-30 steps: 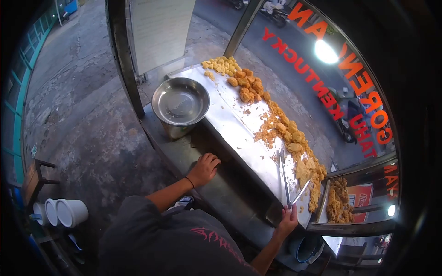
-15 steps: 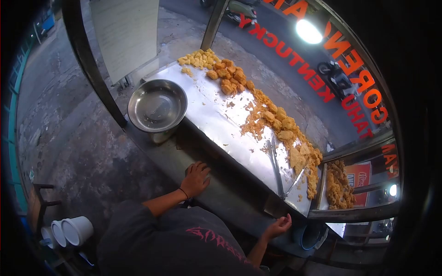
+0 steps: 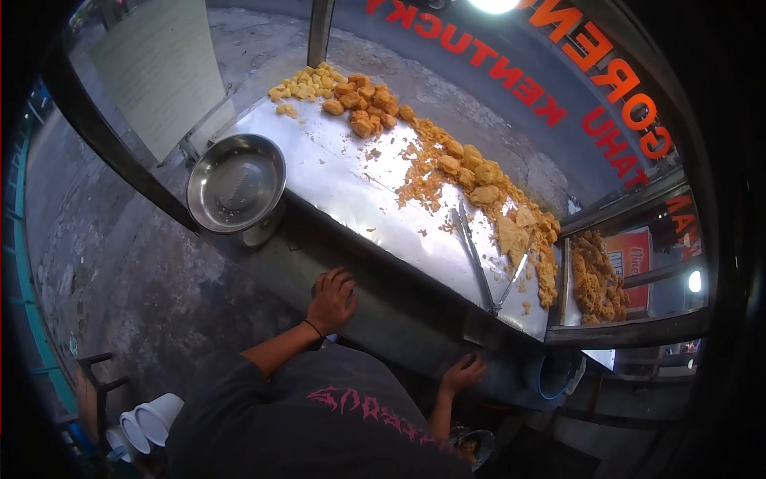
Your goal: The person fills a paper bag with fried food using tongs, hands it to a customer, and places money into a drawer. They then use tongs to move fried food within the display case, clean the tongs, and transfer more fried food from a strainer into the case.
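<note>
My left hand (image 3: 333, 300) rests on the dark ledge (image 3: 383, 323) below the metal tray, palm down, fingers apart and holding nothing. Farther right along the same ledge, my right hand (image 3: 463, 374) lies with loosely bent fingers and nothing visible in it. Metal tongs (image 3: 472, 259) lie spread on the shiny tray (image 3: 351, 207), above my right hand. Fried pieces (image 3: 369, 104), small yellow chunks (image 3: 307, 81) and golden crumbs (image 3: 427, 176) line the tray's far side. A steel bowl (image 3: 231, 188) stands beyond the tray's left end, up and left of my left hand.
A glass pane with red lettering (image 3: 511, 88) fronts the stall. More fried food (image 3: 594, 279) sits in the right-hand case. White tubs (image 3: 159, 417) are at lower left near a wooden stool (image 3: 92, 391). A blue-rimmed bucket (image 3: 554, 375) stands right of my right hand.
My right hand has turned from palm up to palm down and come onto the ledge, moving left. My left hand stays on the ledge. The camera view has shifted; tongs and bowl look unmoved.
</note>
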Action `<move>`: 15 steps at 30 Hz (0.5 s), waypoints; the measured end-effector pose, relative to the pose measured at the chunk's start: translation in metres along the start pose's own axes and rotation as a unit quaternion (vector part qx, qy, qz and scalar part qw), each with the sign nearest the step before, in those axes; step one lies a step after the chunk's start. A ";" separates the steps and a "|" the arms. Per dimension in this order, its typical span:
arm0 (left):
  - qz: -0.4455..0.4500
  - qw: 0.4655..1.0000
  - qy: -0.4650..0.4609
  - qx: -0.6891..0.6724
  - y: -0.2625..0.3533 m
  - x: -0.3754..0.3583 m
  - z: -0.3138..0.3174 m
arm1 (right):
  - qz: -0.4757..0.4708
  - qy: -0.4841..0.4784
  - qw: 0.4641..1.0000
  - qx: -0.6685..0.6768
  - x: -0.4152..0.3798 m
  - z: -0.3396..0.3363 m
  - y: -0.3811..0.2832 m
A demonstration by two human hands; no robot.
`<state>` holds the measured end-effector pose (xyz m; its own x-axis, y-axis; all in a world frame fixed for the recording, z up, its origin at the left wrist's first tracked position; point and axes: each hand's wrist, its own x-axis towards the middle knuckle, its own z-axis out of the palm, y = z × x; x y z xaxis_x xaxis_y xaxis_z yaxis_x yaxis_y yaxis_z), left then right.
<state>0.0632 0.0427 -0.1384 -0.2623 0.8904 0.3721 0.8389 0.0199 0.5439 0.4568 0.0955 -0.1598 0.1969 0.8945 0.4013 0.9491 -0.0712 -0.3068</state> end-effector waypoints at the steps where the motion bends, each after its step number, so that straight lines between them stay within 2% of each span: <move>1: -0.001 1.000 0.001 0.002 0.000 0.000 0.000 | 0.002 0.003 1.000 -0.004 0.000 0.000 0.000; 15: -0.001 1.000 -0.015 -0.006 0.006 0.004 0.005 | 0.019 0.001 1.000 0.000 0.002 0.003 0.003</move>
<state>0.0696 0.0483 -0.1372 -0.2491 0.9037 0.3483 0.8326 0.0162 0.5536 0.4588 0.0981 -0.1624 0.2329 0.8902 0.3915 0.9410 -0.1047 -0.3218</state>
